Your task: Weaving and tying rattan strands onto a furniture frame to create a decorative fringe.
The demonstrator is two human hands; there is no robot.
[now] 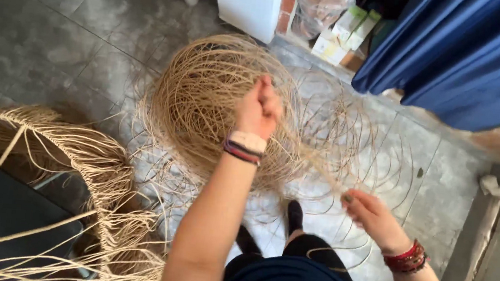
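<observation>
A: Quick pass. Left hand (258, 107)?

B: Raised, fist clenched around a bunch of thin tan rattan strands (296, 153), lifted above the big loose coil of pale cane fibre (205, 101) that lies on the grey tiled floor (61, 42). It looks held high so the strands pull free of the tangle instead of dragging through it.

A: Right hand (369, 212)?

B: Lower, near the knee, fingers pinched on the same strands further along. The fibre runs taut between the two hands, so the right seems to be guiding or separating one length while the left takes the weight.

A: Where's the coil exactly?

B: On the floor straight ahead of the person, beyond the black shoe (294, 215), loops spilling out to the right across the tiles. Some loops circle round the legs.

A: Anything else?

B: A half-woven frame with a fringe of loose cane ends (82, 163) at the left, beside a dark flat surface (1, 210). A blue curtain (465, 56) top right, a white cabinet (249, 3) and small cardboard boxes (345, 32) at the far wall. Bracelets on both wrists, red ones (407, 259) on the right.

A: Frame touching the coil?

B: Cannot tell; stray strands overlap between them.
</observation>
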